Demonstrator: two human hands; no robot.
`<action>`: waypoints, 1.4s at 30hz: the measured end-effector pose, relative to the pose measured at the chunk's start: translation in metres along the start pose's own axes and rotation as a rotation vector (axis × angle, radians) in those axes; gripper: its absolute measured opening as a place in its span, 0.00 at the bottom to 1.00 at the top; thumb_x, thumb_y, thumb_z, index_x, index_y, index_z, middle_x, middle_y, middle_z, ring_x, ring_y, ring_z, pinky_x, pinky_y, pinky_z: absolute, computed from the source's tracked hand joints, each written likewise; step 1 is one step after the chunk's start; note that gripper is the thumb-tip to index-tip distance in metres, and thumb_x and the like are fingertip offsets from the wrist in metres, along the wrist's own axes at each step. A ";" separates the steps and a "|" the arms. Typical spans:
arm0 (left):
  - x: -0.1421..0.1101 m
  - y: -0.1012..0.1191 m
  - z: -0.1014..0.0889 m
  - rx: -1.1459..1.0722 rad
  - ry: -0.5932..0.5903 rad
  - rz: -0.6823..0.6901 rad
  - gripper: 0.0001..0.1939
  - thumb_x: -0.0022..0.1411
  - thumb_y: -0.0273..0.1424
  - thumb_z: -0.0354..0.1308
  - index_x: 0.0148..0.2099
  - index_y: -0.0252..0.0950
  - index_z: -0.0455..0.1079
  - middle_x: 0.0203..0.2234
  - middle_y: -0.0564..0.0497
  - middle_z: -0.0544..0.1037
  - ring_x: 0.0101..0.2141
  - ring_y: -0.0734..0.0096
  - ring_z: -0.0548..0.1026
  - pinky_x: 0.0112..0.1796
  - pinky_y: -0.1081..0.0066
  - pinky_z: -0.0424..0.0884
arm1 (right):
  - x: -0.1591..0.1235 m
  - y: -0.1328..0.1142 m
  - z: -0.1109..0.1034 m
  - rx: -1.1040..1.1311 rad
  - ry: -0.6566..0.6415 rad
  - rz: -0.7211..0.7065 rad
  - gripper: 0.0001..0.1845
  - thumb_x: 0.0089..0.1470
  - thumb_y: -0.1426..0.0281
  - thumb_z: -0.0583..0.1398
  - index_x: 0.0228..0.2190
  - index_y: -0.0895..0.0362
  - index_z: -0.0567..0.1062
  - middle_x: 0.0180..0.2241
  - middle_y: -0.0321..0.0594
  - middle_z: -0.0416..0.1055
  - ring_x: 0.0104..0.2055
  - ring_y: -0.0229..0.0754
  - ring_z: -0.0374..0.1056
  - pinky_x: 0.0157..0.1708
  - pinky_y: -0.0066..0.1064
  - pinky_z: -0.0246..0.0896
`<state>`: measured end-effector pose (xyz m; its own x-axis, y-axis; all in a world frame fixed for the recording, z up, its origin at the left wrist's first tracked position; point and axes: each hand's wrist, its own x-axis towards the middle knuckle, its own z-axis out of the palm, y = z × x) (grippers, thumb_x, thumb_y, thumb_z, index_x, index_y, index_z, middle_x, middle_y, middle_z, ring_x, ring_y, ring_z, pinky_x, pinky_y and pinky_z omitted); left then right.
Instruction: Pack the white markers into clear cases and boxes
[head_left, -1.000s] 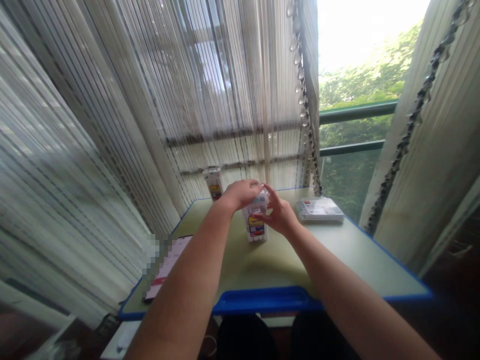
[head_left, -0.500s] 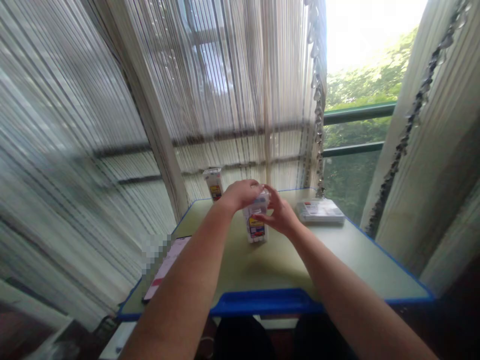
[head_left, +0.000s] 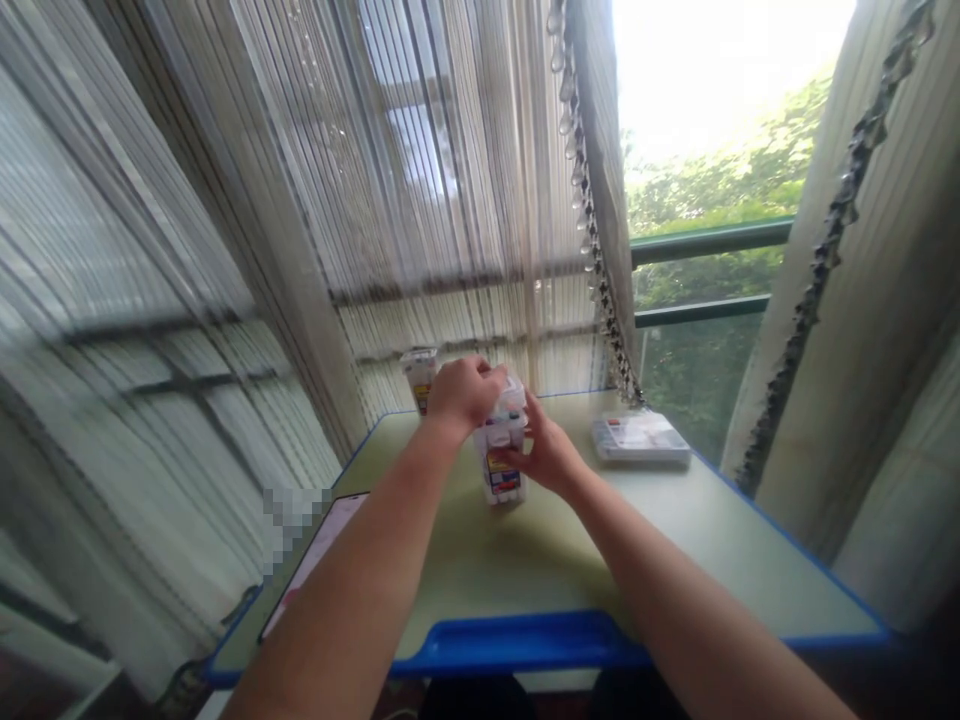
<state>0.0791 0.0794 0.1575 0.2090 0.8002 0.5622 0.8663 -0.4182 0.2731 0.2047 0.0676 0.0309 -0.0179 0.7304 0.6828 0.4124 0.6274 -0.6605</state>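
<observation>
A clear plastic marker box (head_left: 493, 488) with a yellow and dark label stands upright on the table, packed with white marker-like sticks. Around its right side my right hand (head_left: 550, 448) is wrapped, with the thumb across the front. My left hand (head_left: 466, 392) pinches the clear lid (head_left: 513, 394), which sits raised and tilted above the box top. Whether the lid still touches the box at the back cannot be made out. A second box of the same kind (head_left: 420, 372) stands behind my left hand, partly covered by it.
The pale table (head_left: 720, 540) has a blue rim and a blue tray (head_left: 525, 640) at its front edge. A flat, clear-topped case (head_left: 641, 438) lies at the back right. At the left, a phone or tablet (head_left: 315, 550) is partly under my left forearm. String curtains (head_left: 465, 230) hang behind.
The lid has come up from the box top in my left hand, which has closed and turned. My right hand keeps hold of the box. The camera view has shifted slightly.
</observation>
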 end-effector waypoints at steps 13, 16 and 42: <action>0.002 -0.003 0.004 0.088 -0.198 0.069 0.24 0.57 0.48 0.48 0.38 0.36 0.75 0.32 0.43 0.78 0.33 0.59 0.74 0.32 0.68 0.63 | 0.001 -0.001 -0.004 0.031 -0.036 -0.026 0.56 0.40 0.61 0.67 0.63 0.53 0.43 0.45 0.48 0.71 0.38 0.47 0.71 0.38 0.44 0.69; 0.001 -0.003 0.002 0.101 -0.232 0.104 0.25 0.58 0.49 0.46 0.39 0.37 0.75 0.33 0.43 0.78 0.33 0.60 0.74 0.31 0.68 0.63 | 0.001 -0.002 -0.004 0.032 -0.029 -0.021 0.56 0.39 0.61 0.68 0.63 0.52 0.43 0.46 0.48 0.71 0.38 0.47 0.72 0.39 0.44 0.69; 0.006 -0.004 0.000 0.011 -0.330 0.006 0.23 0.58 0.47 0.46 0.33 0.36 0.76 0.20 0.48 0.75 0.19 0.68 0.70 0.25 0.69 0.62 | 0.000 -0.006 -0.009 0.097 -0.058 -0.043 0.57 0.38 0.62 0.68 0.62 0.50 0.44 0.48 0.48 0.69 0.38 0.45 0.71 0.39 0.42 0.70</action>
<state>0.0766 0.0858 0.1591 0.3488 0.8944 0.2799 0.8689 -0.4205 0.2611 0.2107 0.0617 0.0380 -0.0874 0.7148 0.6938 0.3198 0.6798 -0.6600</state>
